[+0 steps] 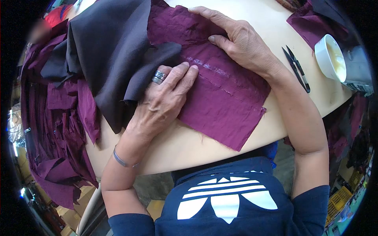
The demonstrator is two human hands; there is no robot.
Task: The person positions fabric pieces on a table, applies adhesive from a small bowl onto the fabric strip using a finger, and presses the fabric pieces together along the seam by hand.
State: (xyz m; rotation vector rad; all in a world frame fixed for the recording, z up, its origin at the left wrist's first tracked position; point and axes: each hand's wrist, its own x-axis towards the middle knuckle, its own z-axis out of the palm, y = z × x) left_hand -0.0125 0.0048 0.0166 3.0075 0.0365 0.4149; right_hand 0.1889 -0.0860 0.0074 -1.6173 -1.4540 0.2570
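A maroon cloth piece with frayed edges lies on the table, a whitish, wet-looking streak running across it along a crease. My left hand, with rings on one finger, is closed; its bent fingertips touch the cloth at the left end of the streak. Whatever the fingers may pinch is hidden. Dark grey cloth lies bunched against that hand and partly over the maroon piece. On the upper part of the maroon cloth rests my right hand, index finger stretched and thumb apart.
Black thread snips lie right of my right forearm. A white bowl with pale paste tilts by a grey container near the table's right edge. Maroon strips hang over the left edge. More cloth lies at the upper right.
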